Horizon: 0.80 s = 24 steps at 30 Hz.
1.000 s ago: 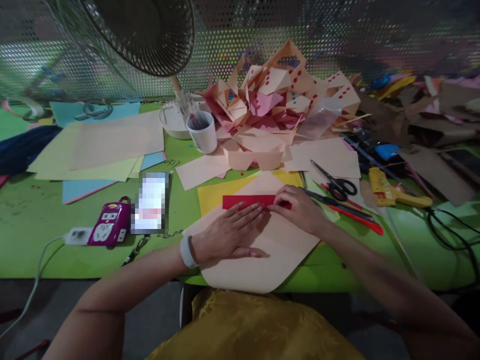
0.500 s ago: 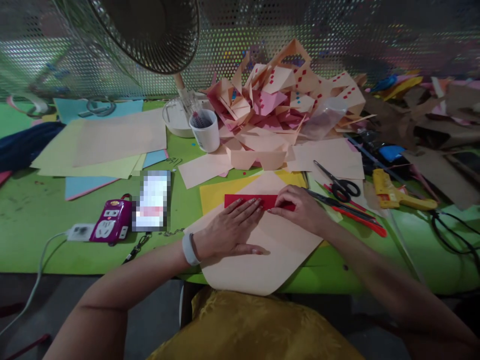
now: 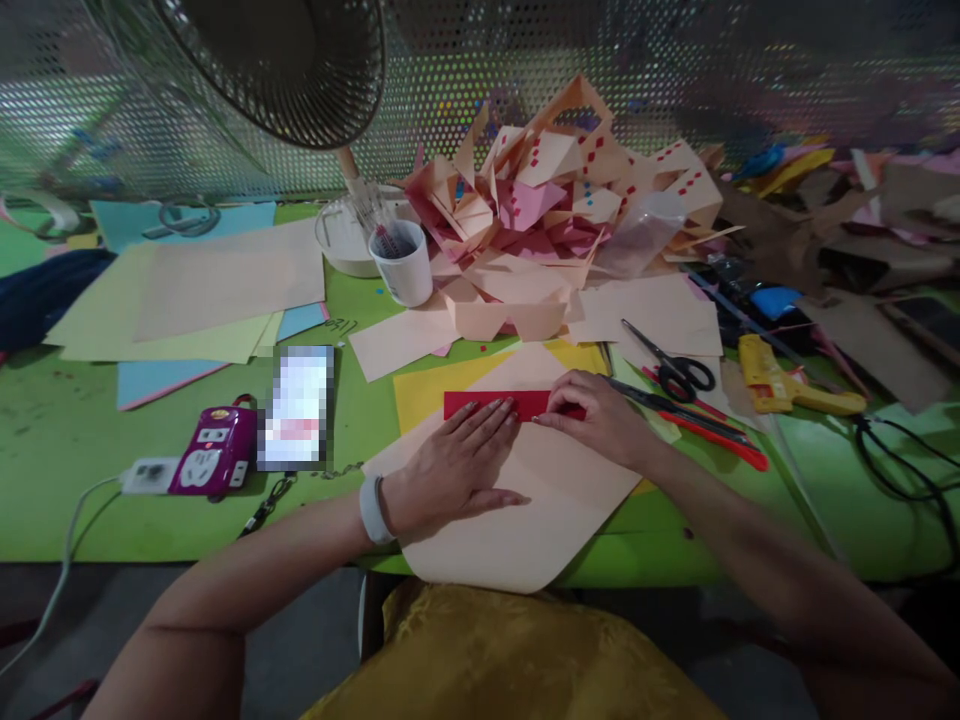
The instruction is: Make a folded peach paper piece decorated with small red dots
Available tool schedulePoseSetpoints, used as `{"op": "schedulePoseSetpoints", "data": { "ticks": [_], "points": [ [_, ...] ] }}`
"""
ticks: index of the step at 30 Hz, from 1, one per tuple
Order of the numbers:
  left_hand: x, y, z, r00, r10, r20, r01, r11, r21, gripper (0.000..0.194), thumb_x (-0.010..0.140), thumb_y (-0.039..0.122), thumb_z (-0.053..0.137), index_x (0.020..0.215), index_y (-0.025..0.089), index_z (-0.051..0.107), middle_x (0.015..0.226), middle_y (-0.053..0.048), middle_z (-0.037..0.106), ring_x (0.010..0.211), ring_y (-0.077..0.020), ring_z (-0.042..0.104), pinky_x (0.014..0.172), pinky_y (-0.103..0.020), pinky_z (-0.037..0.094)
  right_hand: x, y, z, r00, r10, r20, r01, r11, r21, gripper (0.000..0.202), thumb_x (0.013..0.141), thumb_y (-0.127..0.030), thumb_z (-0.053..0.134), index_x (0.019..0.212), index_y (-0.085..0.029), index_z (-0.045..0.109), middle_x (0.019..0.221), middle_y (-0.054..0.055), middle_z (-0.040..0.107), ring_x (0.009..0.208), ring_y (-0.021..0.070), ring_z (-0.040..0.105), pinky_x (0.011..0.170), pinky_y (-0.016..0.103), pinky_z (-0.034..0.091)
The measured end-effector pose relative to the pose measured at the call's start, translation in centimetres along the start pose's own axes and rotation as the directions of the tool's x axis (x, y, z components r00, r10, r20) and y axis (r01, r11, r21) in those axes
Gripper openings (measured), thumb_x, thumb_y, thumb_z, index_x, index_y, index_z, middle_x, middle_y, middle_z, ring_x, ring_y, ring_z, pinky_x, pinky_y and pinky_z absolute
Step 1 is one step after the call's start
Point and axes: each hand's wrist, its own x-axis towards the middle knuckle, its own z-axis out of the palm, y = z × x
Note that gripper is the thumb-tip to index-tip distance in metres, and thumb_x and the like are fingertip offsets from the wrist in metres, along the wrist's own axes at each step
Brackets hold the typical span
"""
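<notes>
A folded-looking red paper strip [image 3: 495, 402] lies across a large peach paper sheet [image 3: 480, 545], with yellow paper [image 3: 420, 375] partly under the sheet. My left hand [image 3: 469, 455] is spread flat, its fingertips pressing the strip's lower edge and its palm on the peach sheet. At the right end of the strip, my right hand [image 3: 596, 415] has its fingers curled, with thumb and forefinger pinched at the red paper. My right fingers hide part of that end.
Black scissors [image 3: 667, 365], a red-and-black cutter [image 3: 712, 425] and a yellow glue gun [image 3: 795, 385] lie to the right. Leftward are a phone [image 3: 298, 405] and a purple power socket [image 3: 217, 450]. Behind stand a white cup [image 3: 403, 268], a fan [image 3: 300, 70] and heaped paper pieces [image 3: 547, 180].
The view has shifted slightly, so most things sit a little further left. Both hands keep nearly the same pose on the red strip.
</notes>
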Motion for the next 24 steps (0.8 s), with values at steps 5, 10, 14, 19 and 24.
{"op": "schedulePoseSetpoints", "data": {
  "ticks": [5,10,14,19,24],
  "points": [
    [-0.09,0.17,0.23,1.0,-0.017,-0.01,0.017,1.0,0.004,0.088,0.095,0.069,0.028,0.152,0.003,0.028,0.157,-0.022,0.034,0.15,-0.0298,0.022,0.123,-0.044,0.017,0.0,0.11,0.09,1.0,-0.007,-0.009,0.007,1.0,0.003,0.025,0.092,-0.039,0.065,0.076,-0.02,0.061,0.086,0.005,0.065,0.085,0.0213,0.061,0.079,0.036,0.046],
    [-0.15,0.19,0.33,1.0,-0.019,-0.013,0.019,1.0,0.012,0.088,0.095,0.07,0.028,0.152,0.003,0.029,0.157,-0.022,0.035,0.15,-0.0296,0.023,0.123,-0.044,0.017,-0.02,0.07,0.1,1.0,-0.013,-0.014,0.013,1.0,-0.014,0.025,0.091,-0.039,0.066,0.076,-0.02,0.061,0.086,0.006,0.065,0.085,0.0215,0.061,0.079,0.036,0.046],
    [-0.14,0.2,0.25,1.0,-0.017,-0.013,0.018,1.0,0.021,0.09,0.095,0.07,0.029,0.152,0.0,0.028,0.157,-0.023,0.033,0.151,-0.0304,0.02,0.124,-0.043,0.016,-0.04,0.08,0.05,1.0,-0.003,-0.003,0.003,1.0,-0.013,0.026,0.092,-0.04,0.065,0.076,-0.02,0.062,0.086,0.006,0.065,0.085,0.0218,0.062,0.079,0.037,0.046],
    [-0.21,0.29,0.36,0.999,-0.038,-0.012,0.038,0.999,0.019,0.091,0.094,0.071,0.028,0.15,-0.001,0.03,0.156,-0.024,0.034,0.151,-0.0312,0.02,0.123,-0.045,0.018,-0.07,0.12,0.13,1.0,0.004,-0.007,-0.004,1.0,-0.012,0.026,0.092,-0.04,0.065,0.076,-0.02,0.063,0.087,0.006,0.065,0.085,0.022,0.062,0.08,0.038,0.047],
    [-0.29,0.4,0.54,0.999,-0.05,-0.013,0.051,0.999,0.021,0.09,0.094,0.071,0.027,0.15,0.001,0.032,0.156,-0.023,0.035,0.15,-0.0316,0.021,0.123,-0.048,0.016,-0.07,-0.01,0.07,1.0,0.009,-0.004,-0.009,1.0,-0.017,0.026,0.092,-0.04,0.064,0.076,-0.019,0.063,0.087,0.007,0.065,0.085,0.0222,0.062,0.08,0.038,0.047]
  ]
}}
